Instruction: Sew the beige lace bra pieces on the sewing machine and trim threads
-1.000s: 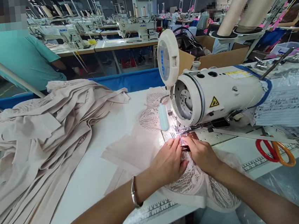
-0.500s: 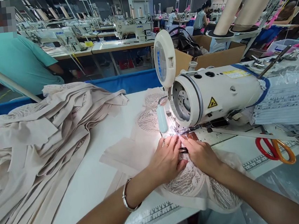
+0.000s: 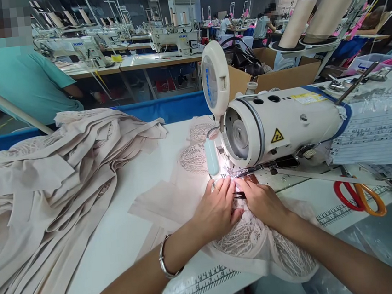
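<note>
Pale pink lace garment [image 3: 243,239] lies under the sewing machine [image 3: 280,122], beneath the lit needle area. On it rests my left hand [image 3: 217,205], fingers stretched out and pressing the fabric flat, thumb apart. Beside it, my right hand [image 3: 261,200] is curled with its fingertips at the fabric edge near the presser foot. Dark twin points, which look like thread snips [image 3: 239,195], stick out from under my right hand towards the left. The needle tip and the fabric under my fingers are hidden. More lace [image 3: 193,156] spreads behind the needle.
A heap of pale pink lace pieces [image 3: 62,169] covers the table's left side. Scissors with red and orange handles [image 3: 360,197] lie at right below a fabric strip [image 3: 316,175]. Thread cones [image 3: 298,21] stand behind the machine. A co-worker in a turquoise shirt [image 3: 13,86] is at far left.
The round part inside the machine's open head looks turned. Both hands stay almost in place on the garment, and the view has shifted very slightly.
</note>
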The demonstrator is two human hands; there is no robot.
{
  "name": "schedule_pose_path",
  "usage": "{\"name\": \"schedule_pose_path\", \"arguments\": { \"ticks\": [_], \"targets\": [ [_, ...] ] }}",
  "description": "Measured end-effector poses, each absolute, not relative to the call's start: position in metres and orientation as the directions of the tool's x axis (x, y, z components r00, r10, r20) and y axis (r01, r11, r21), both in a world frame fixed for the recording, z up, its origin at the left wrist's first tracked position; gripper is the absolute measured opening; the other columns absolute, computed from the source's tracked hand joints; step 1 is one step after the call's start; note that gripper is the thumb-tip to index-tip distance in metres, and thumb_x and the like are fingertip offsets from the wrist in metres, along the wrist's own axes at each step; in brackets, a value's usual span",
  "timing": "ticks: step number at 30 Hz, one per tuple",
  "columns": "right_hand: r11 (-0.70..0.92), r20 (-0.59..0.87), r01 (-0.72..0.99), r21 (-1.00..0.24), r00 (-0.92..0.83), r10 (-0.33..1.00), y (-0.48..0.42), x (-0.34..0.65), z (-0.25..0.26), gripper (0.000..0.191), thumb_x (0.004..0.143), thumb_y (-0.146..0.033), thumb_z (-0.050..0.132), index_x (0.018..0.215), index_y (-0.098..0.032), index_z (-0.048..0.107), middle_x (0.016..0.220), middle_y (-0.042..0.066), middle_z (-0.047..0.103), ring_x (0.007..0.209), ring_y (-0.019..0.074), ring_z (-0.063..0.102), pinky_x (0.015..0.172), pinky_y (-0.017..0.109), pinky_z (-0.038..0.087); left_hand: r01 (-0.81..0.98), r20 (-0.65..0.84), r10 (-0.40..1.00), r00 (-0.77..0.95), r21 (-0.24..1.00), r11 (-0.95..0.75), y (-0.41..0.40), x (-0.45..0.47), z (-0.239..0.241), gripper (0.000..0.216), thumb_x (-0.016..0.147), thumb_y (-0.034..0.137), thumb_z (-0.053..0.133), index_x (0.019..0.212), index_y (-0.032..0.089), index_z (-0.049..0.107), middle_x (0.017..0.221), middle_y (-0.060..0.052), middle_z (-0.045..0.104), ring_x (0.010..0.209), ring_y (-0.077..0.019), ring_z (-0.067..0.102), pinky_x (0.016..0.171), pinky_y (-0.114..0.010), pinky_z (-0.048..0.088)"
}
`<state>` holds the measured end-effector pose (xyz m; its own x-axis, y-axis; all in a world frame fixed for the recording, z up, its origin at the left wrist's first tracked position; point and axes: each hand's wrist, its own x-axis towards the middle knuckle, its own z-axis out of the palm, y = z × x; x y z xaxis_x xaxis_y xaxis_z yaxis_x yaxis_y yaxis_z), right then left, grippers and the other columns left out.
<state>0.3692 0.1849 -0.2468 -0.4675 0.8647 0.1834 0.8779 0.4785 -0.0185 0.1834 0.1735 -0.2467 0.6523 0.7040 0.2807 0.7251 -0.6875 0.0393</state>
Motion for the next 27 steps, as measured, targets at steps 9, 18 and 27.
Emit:
{"name": "schedule_pose_path", "arguments": {
  "ticks": [9, 18, 27],
  "targets": [
    [0.514, 0.226, 0.798, -0.315, -0.463, 0.857, 0.185, 0.382, -0.237, 0.044, 0.082, -0.002, 0.046, 0.120, -0.018, 0.061, 0.108, 0.006, 0.064, 0.091, 0.0168, 0.065, 0.076, 0.024, 0.049, 0.593, 0.179, 0.576, 0.798, -0.059, -0.803, 0.157, 0.189, -0.237, 0.038, 0.101, 0.019, 0.049, 0.135, 0.003, 0.051, 0.133, -0.022, 0.054, 0.133, -0.0411, 0.044, 0.110, -0.053, 0.037],
    [0.526, 0.241, 0.833, -0.173, -0.482, 0.842, 0.197, 0.371, -0.238, 0.031, 0.085, -0.002, 0.044, 0.101, -0.017, 0.066, 0.100, 0.007, 0.066, 0.081, 0.0199, 0.063, 0.065, 0.029, 0.044, 0.561, 0.209, 0.580, 0.787, 0.148, -0.814, 0.185, 0.170, -0.235, 0.028, 0.088, 0.002, 0.054, 0.112, 0.011, 0.063, 0.130, -0.015, 0.056, 0.128, -0.0369, 0.046, 0.103, -0.052, 0.045],
    [0.487, 0.366, 0.853, -0.189, -0.399, 0.841, 0.177, 0.378, -0.231, 0.026, 0.085, -0.005, 0.050, 0.096, -0.022, 0.066, 0.096, 0.003, 0.062, 0.083, 0.0183, 0.060, 0.061, 0.027, 0.038, 0.612, 0.306, 0.618, 0.724, 0.129, -0.780, 0.180, 0.175, -0.228, 0.027, 0.095, 0.036, 0.064, 0.093, 0.010, 0.063, 0.102, -0.016, 0.059, 0.108, -0.0360, 0.053, 0.094, -0.051, 0.049]
  ]
}}
